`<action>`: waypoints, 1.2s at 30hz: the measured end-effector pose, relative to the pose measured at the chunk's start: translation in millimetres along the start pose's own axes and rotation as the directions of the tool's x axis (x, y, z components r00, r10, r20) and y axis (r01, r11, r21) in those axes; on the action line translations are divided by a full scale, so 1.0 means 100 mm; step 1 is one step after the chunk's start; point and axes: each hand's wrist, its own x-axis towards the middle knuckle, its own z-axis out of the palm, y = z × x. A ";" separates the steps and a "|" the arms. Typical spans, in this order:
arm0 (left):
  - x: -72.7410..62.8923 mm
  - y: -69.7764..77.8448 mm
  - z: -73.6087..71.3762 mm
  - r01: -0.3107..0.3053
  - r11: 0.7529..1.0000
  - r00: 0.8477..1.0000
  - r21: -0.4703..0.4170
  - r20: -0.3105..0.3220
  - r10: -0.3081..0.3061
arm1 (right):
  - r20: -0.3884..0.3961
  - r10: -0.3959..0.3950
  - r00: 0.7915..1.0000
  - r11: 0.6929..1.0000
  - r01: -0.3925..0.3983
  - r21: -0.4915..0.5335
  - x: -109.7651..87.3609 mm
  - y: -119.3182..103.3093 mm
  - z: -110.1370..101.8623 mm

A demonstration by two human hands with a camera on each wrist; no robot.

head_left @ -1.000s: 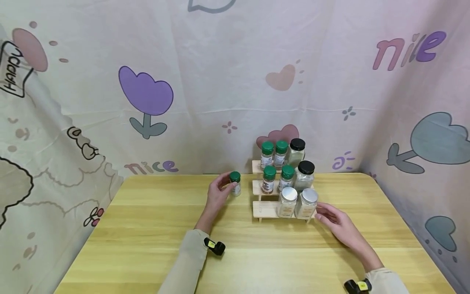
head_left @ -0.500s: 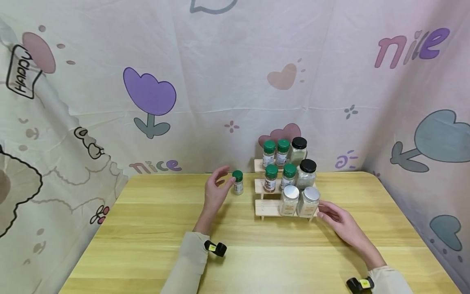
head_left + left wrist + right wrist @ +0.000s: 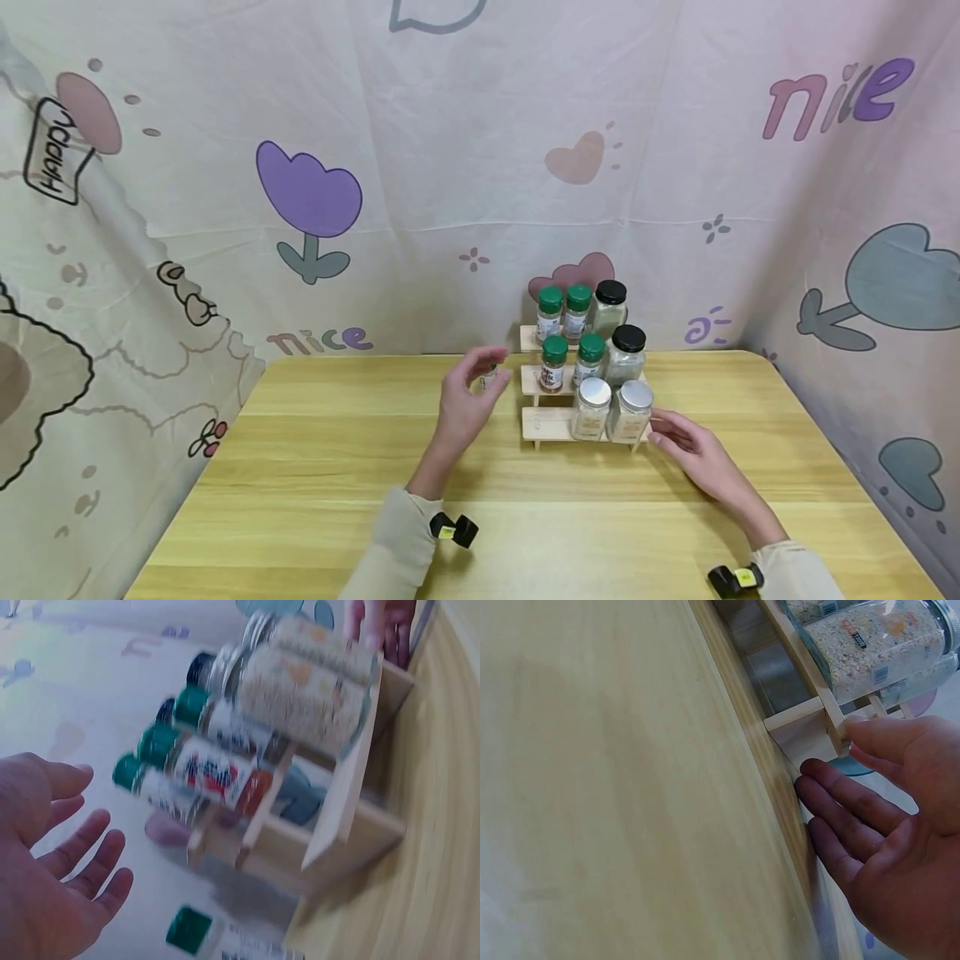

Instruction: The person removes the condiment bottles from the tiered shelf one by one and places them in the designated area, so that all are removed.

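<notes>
My left hand [image 3: 465,408] is in front of a small green-capped spice jar [image 3: 489,377], which it partly hides in the head view. With fingers spread and nothing in them, it is apart from the jar [image 3: 189,930] in the left wrist view. To the right stands a three-tier wooden rack [image 3: 546,423] with spice jars on each tier. My right hand [image 3: 697,454] is at the rack's right end, its thumb right at the end of the lowest shelf [image 3: 832,720] and its other fingers loosely extended below.
Two silver-lidded jars [image 3: 592,408] fill the right of the lowest tier. Above them are green-capped shakers [image 3: 552,364] and black-lidded jars [image 3: 627,357]. A printed cloth [image 3: 420,167] hangs behind the wooden table [image 3: 337,467].
My left hand has let go of the green-capped jar, opened out and shifted right, in front of it. The jar stays standing left of the rack. The right hand keeps its place.
</notes>
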 end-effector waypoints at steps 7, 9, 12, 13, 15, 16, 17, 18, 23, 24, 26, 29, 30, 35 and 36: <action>-0.12 0.09 0.23 -0.002 1.000 0.991 -0.020 0.131 0.005 | 0.001 0.001 1.000 1.000 -0.001 0.007 0.00 0.01 0.00; -0.15 0.09 0.29 0.003 1.000 0.986 -0.030 0.166 0.002 | 0.003 0.003 1.000 1.000 -0.003 0.009 0.00 0.02 0.01; -0.20 0.07 0.37 0.002 0.999 0.977 -0.047 0.213 0.009 | 0.004 0.004 1.000 1.000 -0.004 0.008 0.00 0.02 0.01; -0.22 0.06 0.40 0.002 0.999 0.974 -0.049 0.225 0.009 | 0.005 0.004 1.000 1.000 -0.004 0.007 0.00 0.02 0.01; -0.24 0.05 0.45 0.008 0.998 0.970 -0.065 0.243 0.008 | 0.004 0.002 1.000 1.000 -0.002 0.004 0.00 0.02 0.01; -0.25 0.04 0.48 0.013 0.998 0.969 -0.068 0.248 0.005 | 0.002 0.001 1.000 1.000 -0.001 0.003 0.00 0.02 0.01; -0.26 0.03 0.51 0.017 0.998 0.968 -0.067 0.251 0.001 | 0.002 -0.001 1.000 1.000 0.001 0.001 0.00 0.02 0.01; -0.27 0.03 0.54 0.021 0.998 0.968 -0.066 0.253 -0.004 | 0.001 -0.003 1.000 1.000 0.003 0.001 0.00 0.02 0.01; -0.32 -0.03 0.68 0.039 0.998 0.969 -0.053 0.245 -0.024 | -0.001 -0.014 1.000 1.000 0.014 0.008 0.01 0.00 0.00; -0.33 -0.05 0.71 0.040 0.998 0.969 -0.050 0.245 -0.027 | -0.001 -0.016 1.000 1.000 0.016 0.008 0.01 0.00 0.00; -0.34 -0.09 0.76 0.048 0.998 0.969 -0.043 0.243 -0.036 | 0.001 -0.017 1.000 1.000 0.017 0.006 0.01 -0.01 0.00; -0.37 -0.15 0.82 0.061 0.998 0.968 -0.028 0.246 -0.053 | 0.000 -0.020 1.000 1.000 0.020 0.003 0.01 -0.02 0.00; -0.37 -0.17 0.85 0.064 0.998 0.968 -0.023 0.246 -0.057 | -0.001 -0.020 1.000 1.000 0.020 0.001 0.01 -0.02 -0.01; -0.39 -0.20 0.93 0.076 0.997 0.970 -0.016 0.232 -0.070 | 0.000 -0.012 1.000 1.000 0.012 0.003 0.00 -0.02 -0.01; -0.39 -0.19 0.93 0.080 0.997 0.972 -0.015 0.225 -0.074 | 0.002 -0.009 1.000 1.000 0.009 0.003 0.00 -0.01 -0.01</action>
